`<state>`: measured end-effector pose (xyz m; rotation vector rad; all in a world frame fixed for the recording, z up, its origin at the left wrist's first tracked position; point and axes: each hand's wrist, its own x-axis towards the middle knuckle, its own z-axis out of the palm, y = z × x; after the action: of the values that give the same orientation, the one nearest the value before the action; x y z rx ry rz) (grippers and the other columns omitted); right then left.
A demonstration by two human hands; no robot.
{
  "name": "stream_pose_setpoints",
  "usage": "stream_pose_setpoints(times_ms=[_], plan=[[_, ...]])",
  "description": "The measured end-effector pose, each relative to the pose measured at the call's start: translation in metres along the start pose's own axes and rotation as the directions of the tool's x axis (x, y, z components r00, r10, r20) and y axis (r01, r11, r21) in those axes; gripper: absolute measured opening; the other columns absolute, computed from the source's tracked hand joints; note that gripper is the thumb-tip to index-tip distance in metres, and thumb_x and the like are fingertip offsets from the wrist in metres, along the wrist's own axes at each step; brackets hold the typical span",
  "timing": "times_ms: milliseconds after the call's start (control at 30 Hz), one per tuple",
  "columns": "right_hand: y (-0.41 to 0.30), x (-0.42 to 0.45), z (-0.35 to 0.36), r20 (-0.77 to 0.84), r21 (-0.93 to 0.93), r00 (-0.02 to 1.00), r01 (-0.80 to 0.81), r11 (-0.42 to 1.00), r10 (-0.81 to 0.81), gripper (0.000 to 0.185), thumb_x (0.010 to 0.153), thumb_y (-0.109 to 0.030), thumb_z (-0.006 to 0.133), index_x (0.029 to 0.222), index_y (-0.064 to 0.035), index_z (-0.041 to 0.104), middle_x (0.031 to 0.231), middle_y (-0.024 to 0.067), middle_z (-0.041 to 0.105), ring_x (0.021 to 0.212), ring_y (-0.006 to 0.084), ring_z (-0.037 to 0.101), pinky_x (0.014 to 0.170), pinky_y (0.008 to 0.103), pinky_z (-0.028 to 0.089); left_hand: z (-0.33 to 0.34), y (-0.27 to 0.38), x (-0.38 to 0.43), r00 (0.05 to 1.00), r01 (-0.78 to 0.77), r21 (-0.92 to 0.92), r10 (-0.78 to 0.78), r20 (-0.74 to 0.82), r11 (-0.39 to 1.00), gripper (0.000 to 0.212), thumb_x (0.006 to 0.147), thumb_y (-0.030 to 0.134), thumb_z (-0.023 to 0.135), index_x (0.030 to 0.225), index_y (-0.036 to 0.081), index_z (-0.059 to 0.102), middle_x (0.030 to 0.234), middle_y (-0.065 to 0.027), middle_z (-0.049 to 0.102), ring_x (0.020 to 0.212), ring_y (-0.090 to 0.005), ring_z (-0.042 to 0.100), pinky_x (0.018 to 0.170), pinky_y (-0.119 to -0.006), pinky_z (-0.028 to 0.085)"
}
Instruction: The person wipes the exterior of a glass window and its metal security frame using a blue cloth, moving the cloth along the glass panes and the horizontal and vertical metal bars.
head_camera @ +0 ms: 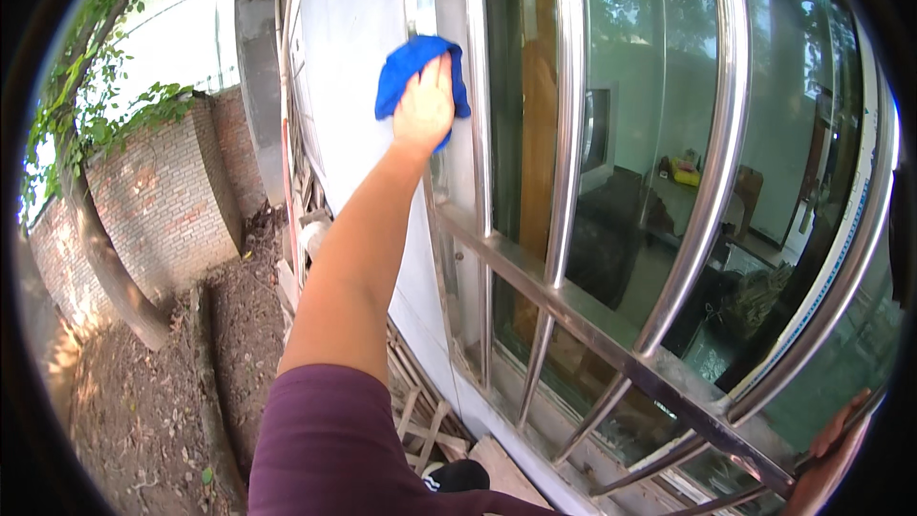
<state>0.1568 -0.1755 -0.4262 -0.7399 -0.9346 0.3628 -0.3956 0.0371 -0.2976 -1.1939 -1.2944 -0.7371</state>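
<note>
My left hand (424, 111) presses a blue cloth (401, 64) against the left side post of a stainless steel window grille (569, 115). The fingers point upward over the cloth, and its edges fold out around them. My left arm, in a short purple sleeve, reaches up across the middle of the view. At the lower right rim, my right hand (834, 437) is wrapped around a bar of the grille, partly cut off by the picture's edge. Behind the bars is a glass window (652, 86) with a wooden frame strip (539, 122).
A white wall (351, 64) adjoins the grille. Wooden scraps (430, 423) lie at its foot, near my shoe (458, 476). To the left are a leaning tree trunk (107, 258), a brick wall (157, 193) and leaf-strewn soil (136, 416). A horizontal rail (594, 330) crosses the bars.
</note>
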Motion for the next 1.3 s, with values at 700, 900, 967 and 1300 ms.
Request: stream_pose_setpoints(times_ms=[700, 900, 967, 1300], plan=[[-0.012, -0.006, 0.012, 0.149, 0.173, 0.988, -0.054, 0.983, 0.029, 0.032, 0.09, -0.026, 0.036, 0.108, 0.0, 0.044, 0.062, -0.0005, 0.035, 0.05, 0.0049, 0.03, 0.045, 0.018, 0.023, -0.055, 0.003, -0.098, 0.784, 0.259, -0.34, 0.009, 0.62, 0.904, 0.037, 0.078, 0.023, 0.036, 0.102, 0.0, 0.052, 0.098, -0.0185, 0.056, 0.092, -0.0299, 0.053, 0.082, -0.035, 0.04], [-0.019, -0.006, 0.01, 0.119, 0.147, 0.991, -0.08, 0.986, 0.063, 0.032, 0.09, -0.026, 0.036, 0.108, -0.0004, 0.043, 0.062, -0.0002, 0.035, 0.05, 0.0055, 0.03, 0.045, 0.0182, 0.023, -0.037, 0.047, -0.116, 0.691, 0.322, -0.216, -0.073, 0.719, 0.922, 0.04, 0.078, 0.029, 0.031, 0.09, -0.001, 0.056, 0.095, -0.0176, 0.057, 0.095, -0.0308, 0.05, 0.086, -0.04, 0.033], [-0.015, -0.006, 0.014, 0.16, 0.163, 0.986, -0.083, 0.983, 0.057, 0.032, 0.09, -0.026, 0.037, 0.108, -0.0005, 0.043, 0.062, -0.0002, 0.035, 0.05, 0.0056, 0.03, 0.045, 0.0181, 0.023, -0.047, 0.051, -0.133, 0.728, 0.458, -0.321, -0.143, 0.67, 0.829, 0.04, 0.079, 0.029, 0.031, 0.091, 0.0, 0.055, 0.096, -0.0169, 0.056, 0.098, -0.03, 0.049, 0.086, -0.04, 0.033], [-0.022, -0.004, 0.009, 0.101, 0.164, 0.991, -0.105, 0.981, 0.089, 0.031, 0.089, -0.027, 0.039, 0.105, -0.0005, 0.044, 0.062, -0.0007, 0.035, 0.05, 0.0055, 0.029, 0.045, 0.0182, 0.023, -0.028, 0.043, -0.121, 0.737, 0.425, -0.226, -0.191, 0.649, 0.877, 0.038, 0.078, 0.032, 0.034, 0.091, 0.004, 0.057, 0.097, -0.0153, 0.057, 0.094, -0.03, 0.051, 0.081, -0.042, 0.038]])
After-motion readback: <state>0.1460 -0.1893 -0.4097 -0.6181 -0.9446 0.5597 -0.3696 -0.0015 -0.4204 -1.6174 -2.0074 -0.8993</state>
